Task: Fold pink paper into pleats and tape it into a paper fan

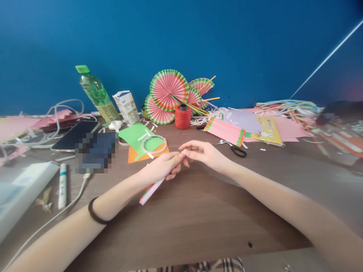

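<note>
My left hand (166, 166) is closed around a narrow folded strip of pink paper (151, 192) with orange and green at its edge; its lower end sticks out below the palm. The fingertips of my right hand (198, 153) are pinched together and meet the left thumb at the strip's upper end. Whatever lies between those fingertips is too small to make out. Beyond the hands stand a red thread spool (183, 118) and round pleated paper fans (169, 90). A pleated pink paper (225, 131) rests by the black-handled scissors (238, 151).
Green paper (132, 136) and a tape roll (154, 144) lie behind my left hand. At the left are a marker (62, 187), phones (76, 136), cables, a green bottle (98, 94) and a carton (126, 107). Coloured papers (289, 128) and paper strips lie at the right, before a blue wall.
</note>
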Demonstrator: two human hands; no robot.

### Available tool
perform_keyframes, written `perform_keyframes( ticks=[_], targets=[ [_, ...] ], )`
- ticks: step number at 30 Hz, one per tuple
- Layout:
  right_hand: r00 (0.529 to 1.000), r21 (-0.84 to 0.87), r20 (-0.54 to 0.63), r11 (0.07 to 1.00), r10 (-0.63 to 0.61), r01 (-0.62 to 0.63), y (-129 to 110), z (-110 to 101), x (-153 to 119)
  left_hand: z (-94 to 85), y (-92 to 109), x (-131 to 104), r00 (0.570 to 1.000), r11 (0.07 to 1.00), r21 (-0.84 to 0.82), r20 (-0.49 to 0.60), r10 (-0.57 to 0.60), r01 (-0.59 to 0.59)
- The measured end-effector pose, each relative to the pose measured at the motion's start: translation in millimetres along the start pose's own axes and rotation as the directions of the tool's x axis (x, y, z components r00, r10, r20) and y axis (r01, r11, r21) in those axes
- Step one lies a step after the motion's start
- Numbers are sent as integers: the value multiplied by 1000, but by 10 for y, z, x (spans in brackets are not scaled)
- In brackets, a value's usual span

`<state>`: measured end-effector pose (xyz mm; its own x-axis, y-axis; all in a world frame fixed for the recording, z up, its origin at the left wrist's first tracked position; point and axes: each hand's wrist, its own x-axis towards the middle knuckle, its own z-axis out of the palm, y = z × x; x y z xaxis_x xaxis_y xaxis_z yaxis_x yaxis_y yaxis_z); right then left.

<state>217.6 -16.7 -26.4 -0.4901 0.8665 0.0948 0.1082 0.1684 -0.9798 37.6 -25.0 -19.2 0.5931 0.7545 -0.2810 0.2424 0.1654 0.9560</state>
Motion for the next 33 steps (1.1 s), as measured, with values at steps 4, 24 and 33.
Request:
perform_keyframes(
  ticks=[4,24,33],
  targets=[
    [996,14,-87,1000,-4,6,-14,-1,-1,-4,27,-26,999,999,47,30,16,-17],
    [830,-371,-414,902,-374,222,99,-143,50,-97,44,46,978,984,-98,-129,-162,150],
    [793,-748,-107,574,-600,334,102,97,-54,41,20,30,987,990,-102,-120,-108,96]
  ],
)
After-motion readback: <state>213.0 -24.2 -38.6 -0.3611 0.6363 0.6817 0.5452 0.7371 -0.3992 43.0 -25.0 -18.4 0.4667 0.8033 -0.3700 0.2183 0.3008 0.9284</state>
